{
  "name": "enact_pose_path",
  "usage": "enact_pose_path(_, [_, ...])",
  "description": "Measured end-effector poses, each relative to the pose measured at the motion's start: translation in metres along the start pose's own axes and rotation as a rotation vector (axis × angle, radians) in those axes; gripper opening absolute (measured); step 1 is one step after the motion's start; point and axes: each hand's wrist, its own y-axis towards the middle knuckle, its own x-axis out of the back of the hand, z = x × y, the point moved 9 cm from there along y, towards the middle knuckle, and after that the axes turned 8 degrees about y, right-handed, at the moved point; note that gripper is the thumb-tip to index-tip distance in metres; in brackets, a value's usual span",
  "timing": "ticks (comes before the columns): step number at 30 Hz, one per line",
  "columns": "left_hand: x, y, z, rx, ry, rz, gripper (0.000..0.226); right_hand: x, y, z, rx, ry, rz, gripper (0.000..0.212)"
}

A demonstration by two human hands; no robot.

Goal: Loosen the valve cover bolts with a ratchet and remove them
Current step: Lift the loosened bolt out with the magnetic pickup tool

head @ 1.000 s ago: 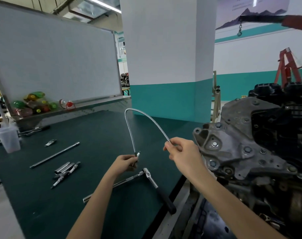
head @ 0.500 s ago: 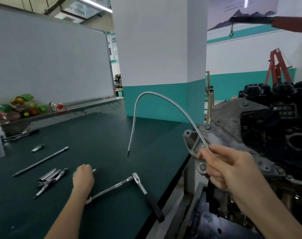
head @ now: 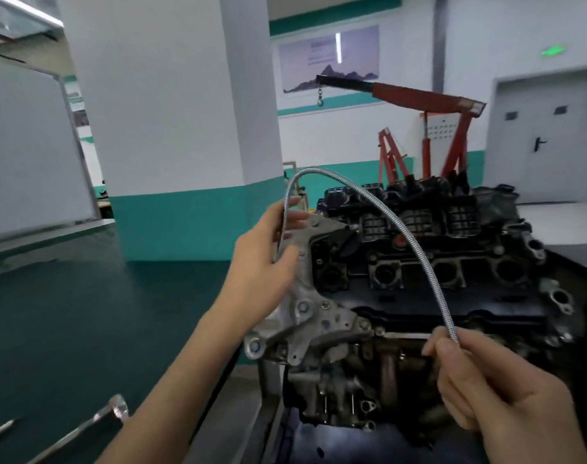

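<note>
The black ribbed valve cover [head: 416,216] sits on top of the grimy grey engine block [head: 369,329] straight ahead of me, beside the dark green bench [head: 84,313], and I cannot make out whether any of its bolts are out. My right hand [head: 496,393] is clenched around one end of a silver braided flexible shaft [head: 399,229] and my left hand [head: 268,262] grasps the other end, arching it over the cover. The chrome ratchet [head: 84,426] lies untouched at the bench's near edge, so I judge the loosening is mostly ahead.
</note>
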Motion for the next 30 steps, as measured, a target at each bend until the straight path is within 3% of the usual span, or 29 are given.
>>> enact_pose_path(4, [-0.055,0.025,-0.029,-0.030,-0.064,-0.035,0.016,0.045,0.003,0.005,-0.003,-0.067,-0.021,0.017])
enact_pose_path(8, [-0.097,0.045,-0.025,-0.075,-0.005,-0.021,0.021,0.059,0.023,-0.002,-0.107,-0.049,0.082,0.026])
enact_pose_path(13, [-0.121,0.048,-0.004,-0.088,0.022,0.033,0.023,0.028,0.064,-0.003,-0.100,-0.016,0.233,0.029])
enact_pose_path(17, [-0.117,0.047,0.002,-0.136,0.063,0.020,0.015,-0.002,0.088,-0.016,-0.103,-0.081,0.274,0.031])
enact_pose_path(23, [-0.107,0.039,0.031,-0.005,-0.049,-0.015,0.019,-0.022,0.097,-0.032,-0.069,-0.094,0.307,0.032])
enact_pose_path(30, [-0.118,0.030,0.045,0.000,-0.084,0.011,0.020,-0.016,0.093,-0.040,-0.062,-0.092,0.303,0.033])
